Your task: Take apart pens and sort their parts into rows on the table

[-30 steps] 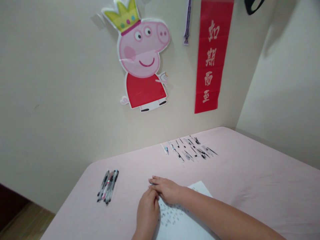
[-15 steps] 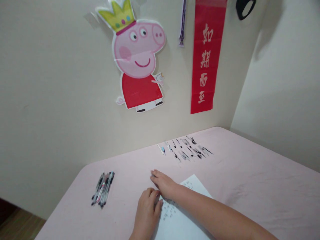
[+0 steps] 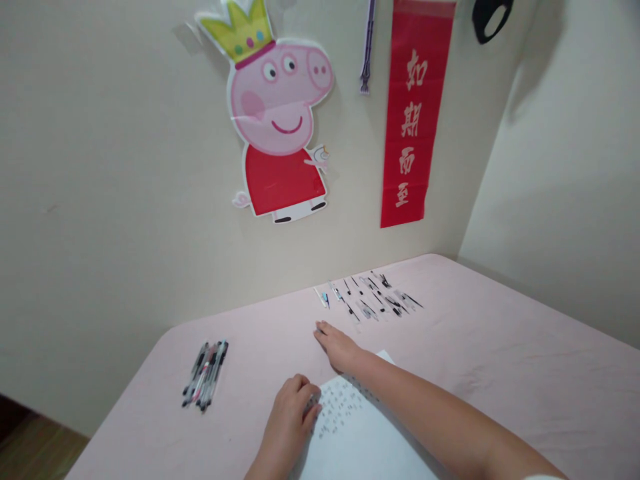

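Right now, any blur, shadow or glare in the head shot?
Head view: light dim; marks on the paper too small to read; far pen parts look soft; shadow on the paper along the right forearm's lower edge; darker patch on the right-hand wall; no strong glare.

Pink surface (image 3: pixel 500 347) under paper (image 3: pixel 360 447), pens (image 3: pixel 206 377), pen parts (image 3: pixel 377 298)

The white sheet (image 3: pixel 365 450) is smooth, matt paper. The pens (image 3: pixel 203 377) look plastic, their barrels clear and smooth. The pink cover (image 3: pixel 500 340) looks like cloth, matt and faintly creased. The wall (image 3: pixel 125 167) is smooth and dull; the pig cutout (image 3: pixel 281 175) shows a slight gloss, the red banner (image 3: pixel 414 155) faint creases. The floor (image 3: pixel 43 448) looks like wood.
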A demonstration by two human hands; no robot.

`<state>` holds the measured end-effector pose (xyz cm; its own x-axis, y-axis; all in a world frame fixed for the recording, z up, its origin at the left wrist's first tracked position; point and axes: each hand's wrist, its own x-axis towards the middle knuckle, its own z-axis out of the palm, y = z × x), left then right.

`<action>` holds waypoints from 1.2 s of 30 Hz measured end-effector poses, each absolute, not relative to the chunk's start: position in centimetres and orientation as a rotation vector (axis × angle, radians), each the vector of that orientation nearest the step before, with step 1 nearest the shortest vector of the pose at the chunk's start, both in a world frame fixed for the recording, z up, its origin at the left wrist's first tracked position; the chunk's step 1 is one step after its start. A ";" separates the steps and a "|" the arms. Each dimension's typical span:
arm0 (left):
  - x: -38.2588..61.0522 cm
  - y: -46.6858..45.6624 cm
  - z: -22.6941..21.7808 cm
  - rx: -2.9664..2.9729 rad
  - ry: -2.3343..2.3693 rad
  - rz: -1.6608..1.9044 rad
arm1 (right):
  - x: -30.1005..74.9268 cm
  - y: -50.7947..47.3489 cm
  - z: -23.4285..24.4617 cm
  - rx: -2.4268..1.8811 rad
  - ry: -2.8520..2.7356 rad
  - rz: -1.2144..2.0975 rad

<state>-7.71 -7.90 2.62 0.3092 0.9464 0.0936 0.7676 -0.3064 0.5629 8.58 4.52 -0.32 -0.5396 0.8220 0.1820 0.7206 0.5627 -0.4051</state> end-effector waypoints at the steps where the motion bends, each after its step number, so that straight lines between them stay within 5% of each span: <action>1: -7.7 -7.9 2.7 2.165 1.524 0.582 | 8.6 4.6 -0.1 -1.298 -2.437 0.389; 14: -7.8 -7.9 2.5 2.113 1.505 0.634 | 9.0 6.5 -0.1 -1.649 -2.241 0.267; 36: -8.0 -7.6 2.0 2.040 1.481 0.700 | 9.8 7.0 -0.7 -1.634 -2.203 0.282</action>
